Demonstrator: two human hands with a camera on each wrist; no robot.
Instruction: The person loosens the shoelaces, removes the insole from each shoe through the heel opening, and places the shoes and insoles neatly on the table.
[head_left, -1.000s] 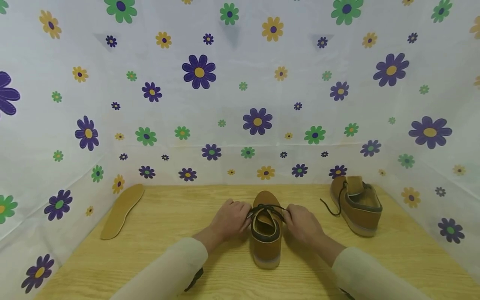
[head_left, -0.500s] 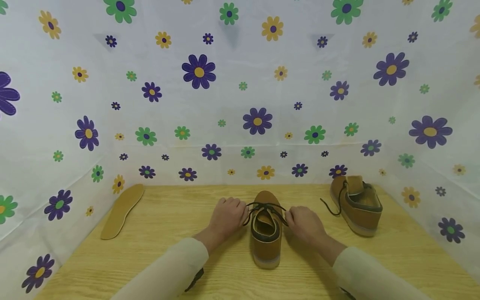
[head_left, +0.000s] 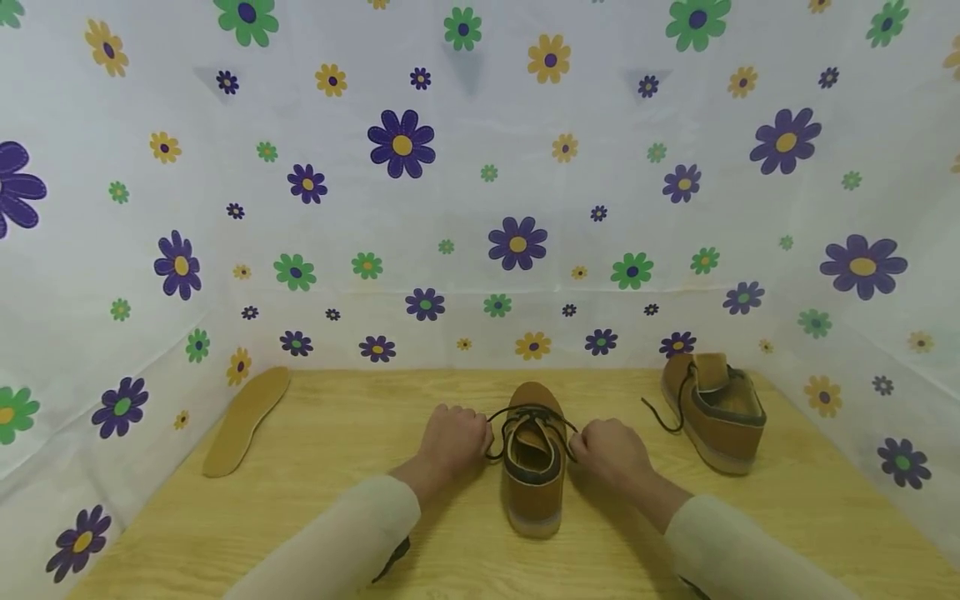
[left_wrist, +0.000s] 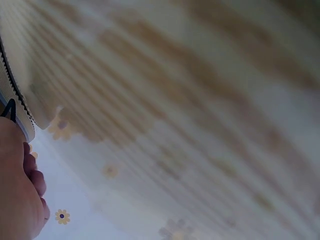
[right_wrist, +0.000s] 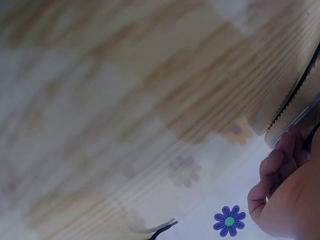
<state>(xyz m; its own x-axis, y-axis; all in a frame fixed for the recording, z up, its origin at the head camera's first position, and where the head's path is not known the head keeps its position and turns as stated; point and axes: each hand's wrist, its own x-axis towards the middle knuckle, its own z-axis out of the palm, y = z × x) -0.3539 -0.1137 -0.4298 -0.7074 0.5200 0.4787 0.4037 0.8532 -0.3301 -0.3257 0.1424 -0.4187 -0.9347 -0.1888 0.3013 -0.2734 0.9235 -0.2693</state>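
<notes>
A brown lace-up shoe (head_left: 534, 500) stands upright in the middle of the table, toe pointing away and heel towards me. Dark shoelaces (head_left: 531, 410) cross over its tongue, knotted at the middle, with strands stretched out to both sides. My left hand (head_left: 452, 442) grips the strands on the left, its fingers curled. On the right side, my right hand (head_left: 613, 452) pinches the other strands at about the same height. The left wrist view shows a bit of dark lace (left_wrist: 11, 106) above the hand. In the right wrist view, curled fingers (right_wrist: 272, 165) lie close to the shoe's ridged sole (right_wrist: 295, 115).
A second brown shoe (head_left: 723, 437) sits at the back right, its loose lace (head_left: 651, 414) trailing left on the wooden table (head_left: 352, 417). A tan insole (head_left: 243, 421) lies at the far left. Flowered white sheeting (head_left: 420, 217) encloses the back and sides.
Both hands have drawn apart to the sides and slightly lower, pulling the lace strands longer and the knot smaller. The shoe has stayed in place.
</notes>
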